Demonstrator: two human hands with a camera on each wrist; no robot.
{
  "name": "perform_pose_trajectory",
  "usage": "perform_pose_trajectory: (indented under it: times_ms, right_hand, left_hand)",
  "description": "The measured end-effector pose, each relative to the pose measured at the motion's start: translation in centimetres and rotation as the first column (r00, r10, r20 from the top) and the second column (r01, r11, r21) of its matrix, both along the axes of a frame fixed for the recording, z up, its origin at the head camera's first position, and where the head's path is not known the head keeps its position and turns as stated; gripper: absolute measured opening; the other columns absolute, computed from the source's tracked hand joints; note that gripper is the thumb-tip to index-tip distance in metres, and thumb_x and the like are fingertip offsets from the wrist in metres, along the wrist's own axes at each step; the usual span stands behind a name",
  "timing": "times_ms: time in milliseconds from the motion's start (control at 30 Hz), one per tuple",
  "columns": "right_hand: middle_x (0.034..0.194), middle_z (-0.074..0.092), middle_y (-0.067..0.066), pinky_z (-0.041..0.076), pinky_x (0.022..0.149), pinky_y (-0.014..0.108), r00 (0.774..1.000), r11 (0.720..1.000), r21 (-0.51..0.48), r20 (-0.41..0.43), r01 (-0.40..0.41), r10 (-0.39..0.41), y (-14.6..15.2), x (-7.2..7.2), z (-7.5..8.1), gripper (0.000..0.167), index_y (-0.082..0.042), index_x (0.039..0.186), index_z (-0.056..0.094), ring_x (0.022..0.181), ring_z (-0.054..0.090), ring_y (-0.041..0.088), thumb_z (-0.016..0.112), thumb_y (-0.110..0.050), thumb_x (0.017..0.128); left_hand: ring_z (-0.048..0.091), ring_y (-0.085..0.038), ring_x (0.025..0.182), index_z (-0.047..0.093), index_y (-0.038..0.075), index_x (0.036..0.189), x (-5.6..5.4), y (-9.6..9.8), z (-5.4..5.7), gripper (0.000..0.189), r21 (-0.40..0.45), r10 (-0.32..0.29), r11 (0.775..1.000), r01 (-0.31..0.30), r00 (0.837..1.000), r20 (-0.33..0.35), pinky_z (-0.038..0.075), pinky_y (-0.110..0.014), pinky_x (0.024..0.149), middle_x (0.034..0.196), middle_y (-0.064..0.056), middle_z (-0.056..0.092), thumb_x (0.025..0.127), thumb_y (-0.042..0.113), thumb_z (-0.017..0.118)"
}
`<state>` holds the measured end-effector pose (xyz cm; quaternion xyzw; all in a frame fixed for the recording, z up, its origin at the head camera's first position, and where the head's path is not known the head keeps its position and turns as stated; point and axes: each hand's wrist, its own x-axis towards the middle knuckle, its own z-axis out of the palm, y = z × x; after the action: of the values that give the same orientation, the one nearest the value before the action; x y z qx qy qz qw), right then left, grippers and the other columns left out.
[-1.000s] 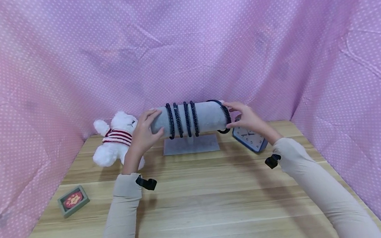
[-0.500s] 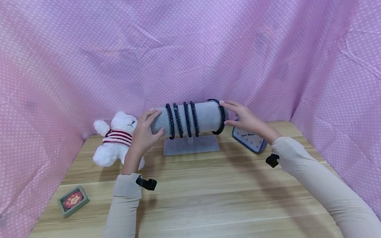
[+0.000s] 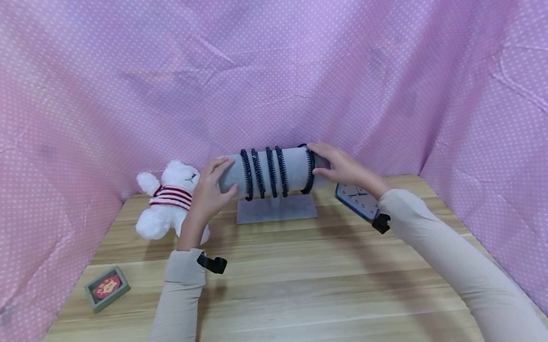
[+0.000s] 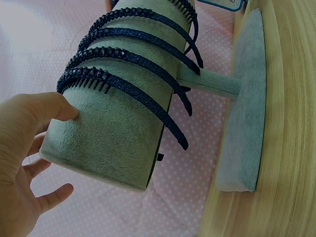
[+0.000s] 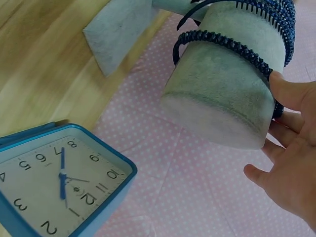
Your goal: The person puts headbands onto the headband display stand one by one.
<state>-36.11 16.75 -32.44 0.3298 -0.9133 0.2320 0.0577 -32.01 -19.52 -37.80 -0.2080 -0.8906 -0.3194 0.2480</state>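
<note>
A grey plush headband stand lies as a horizontal roll on a post above a flat base. My left hand holds the roll's left end, thumb on the near side and other fingers around the far side. Several dark beaded headbands with comb teeth sit side by side from the left to the middle. Near the right end another dark headband wraps the roll. My right hand grips it between thumb and fingers, which are partly hidden behind the roll.
A blue-framed clock leans beneath my right forearm. A white plush toy in a striped top sits beside my left hand. Front left on the wooden table lies a small green frame with a paw print. Pink dotted cloth surrounds the table.
My right hand has moved left along the roll, and the right-end headband has slid inward with it and straightened. My left hand stays at the left end.
</note>
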Motion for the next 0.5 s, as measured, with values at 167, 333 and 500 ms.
perform_pose_trajectory:
  times_ms: [167,333,500]
  right_hand:
    - [0.163,0.032,0.023,0.019,0.127,0.052,0.999,1.000,0.017,0.039,0.010,-0.010,-1.0,-0.5,0.4,0.069,0.000,0.159,0.030,0.153,0.029,0.041,0.064,-0.014,0.100]
    - [0.161,0.035,0.024,0.022,0.127,0.052,1.000,1.000,0.029,0.018,0.005,-0.005,-2.0,-0.7,0.3,0.068,0.000,0.158,0.031,0.151,0.032,0.042,0.063,-0.016,0.101]
    - [0.160,0.040,0.020,0.023,0.126,0.054,0.997,0.999,-0.032,-0.071,0.006,-0.008,-2.2,-0.3,-0.7,0.062,0.000,0.155,0.039,0.150,0.035,0.040,0.064,-0.018,0.101]
  left_hand:
    - [0.039,-0.036,0.144,0.054,0.010,0.148,0.0,0.0,0.0,0.060,-0.002,0.000,1.000,0.000,1.000,-0.008,0.039,-0.054,0.116,0.153,-0.015,0.046,0.091,0.015,0.073]
    - [0.039,-0.036,0.144,0.054,0.009,0.147,0.1,0.1,0.1,0.060,0.002,-0.003,1.000,0.003,1.000,-0.009,0.039,-0.053,0.116,0.152,-0.016,0.046,0.091,0.015,0.073]
    - [0.039,-0.036,0.144,0.053,0.010,0.148,0.2,0.0,0.1,0.060,0.003,-0.001,1.000,0.001,1.000,-0.002,0.039,-0.054,0.116,0.152,-0.015,0.046,0.092,0.016,0.073]
